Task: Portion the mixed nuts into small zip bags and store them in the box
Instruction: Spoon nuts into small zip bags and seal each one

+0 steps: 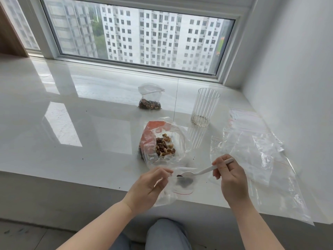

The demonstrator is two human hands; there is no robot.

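Right hand [232, 179] is pinching the handle of a white plastic spoon [203, 170], bowl tipping a few dark pieces into a small zip bag [177, 184]. Left hand [150, 186] is gripping that bag's mouth, holding it open at the sill's [72, 123] near edge. Filling step under way; this bag is holding little yet. The source bag of mixed nuts [164, 146] is lying open just beyond; one filled bag [150, 98] is standing farther back. Next scoop likely calls for returning to the source bag. No box in view.

Pretty bright on my feed, soft daylight pouring in through the window [138, 38]. Glossy sill [72, 123] throws pale glare patches, shadows are faint, and wide-angle bends the edges.
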